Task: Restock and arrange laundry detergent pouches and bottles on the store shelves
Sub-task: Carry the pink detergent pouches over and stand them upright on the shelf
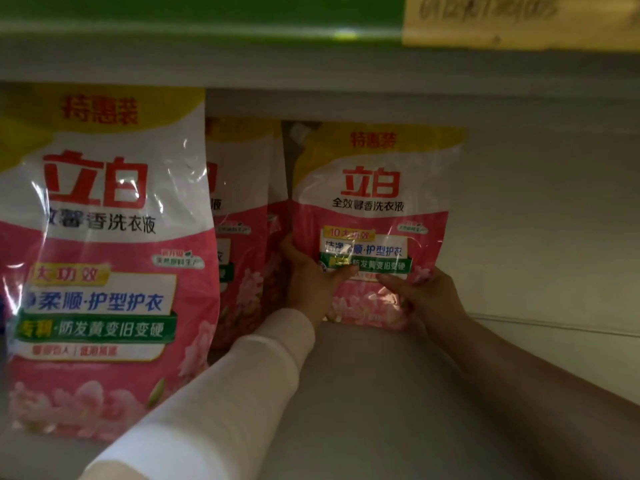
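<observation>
A pink, white and yellow detergent pouch [374,202] stands upright deep on the grey shelf [381,393]. My left hand [311,282], in a white sleeve, grips its lower left edge, thumb across the front. My right hand [426,296] holds its lower right corner. A larger-looking pouch of the same kind [104,254] stands at the shelf front on the left. Behind it two more pouches [242,220] stand side by side, partly hidden.
The shelf above [242,53] has a green front strip and a yellow price label [519,19] at the upper right. The grey back wall [554,220] lies right of the held pouch, with bare shelf surface in front and to the right.
</observation>
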Tool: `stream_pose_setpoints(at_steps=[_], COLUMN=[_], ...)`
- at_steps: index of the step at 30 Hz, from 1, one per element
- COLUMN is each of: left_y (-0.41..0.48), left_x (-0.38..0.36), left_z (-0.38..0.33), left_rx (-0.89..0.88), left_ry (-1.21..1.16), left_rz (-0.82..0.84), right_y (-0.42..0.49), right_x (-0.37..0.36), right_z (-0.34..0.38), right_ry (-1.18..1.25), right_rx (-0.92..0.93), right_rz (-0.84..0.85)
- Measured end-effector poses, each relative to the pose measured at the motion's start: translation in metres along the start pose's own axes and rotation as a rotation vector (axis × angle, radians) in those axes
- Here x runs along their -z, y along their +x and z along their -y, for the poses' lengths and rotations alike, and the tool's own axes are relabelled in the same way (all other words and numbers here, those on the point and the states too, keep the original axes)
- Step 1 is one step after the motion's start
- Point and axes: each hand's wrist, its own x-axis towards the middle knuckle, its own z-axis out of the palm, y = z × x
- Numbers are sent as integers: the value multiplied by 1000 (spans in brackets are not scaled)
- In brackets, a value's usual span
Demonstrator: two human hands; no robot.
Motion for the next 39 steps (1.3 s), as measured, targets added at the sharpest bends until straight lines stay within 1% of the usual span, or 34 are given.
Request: stream_pose_setpoints(at_steps=[6,10,12,16,17,19,22,24,26,28,31,33,35,37,39], left_y=[-4,-5,-8,-23,-27,-37,-56,-71,-88,-105,-130,-145,-161,-181,-199], left_x=[6,6,5,3,4,7,14,17,21,27,38,45,53,64,73], left_z=[0,-1,-2,-14,-18,-26,-48,-66,-81,-90,-101,-105,-108,-114,-120], left_rx=[48,93,124,201,241,293,351,348,304,344,411,438,462,533,560], left_ry=[45,64,76,129,140,141,50,-30,-26,-93,-122,-178,-243,-303,-331], left_rz=[15,-4,-17,-88,-102,-124,-65,-8,24,48,157,187,178,174,197], right_y=[-10,-9,-10,-17,-21,-32,-55,-75,-99,-122,-155,-178,-200,-227,-251], right_x=[2,-1,-4,-9,-10,-11,-8,-6,-3,-1,-7,-14,-21,-25,-26], right_z=[7,4,3,-1,6,20,40,50,66,80,101,112,120,127,130], right_ry=[13,33,36,-25,-74,-153,-169,-184,-182,-127,-65,-54,-35,-13,18], right_rx=[-17,-56,-97,-142,-172,-293,-400,-389,-389,-380,-377,-357,-329,-317,-293], right_rz=[53,56,10,-148,-196,-295,-410,-422,-452,-474,-454,-445,-450,-487,-541])
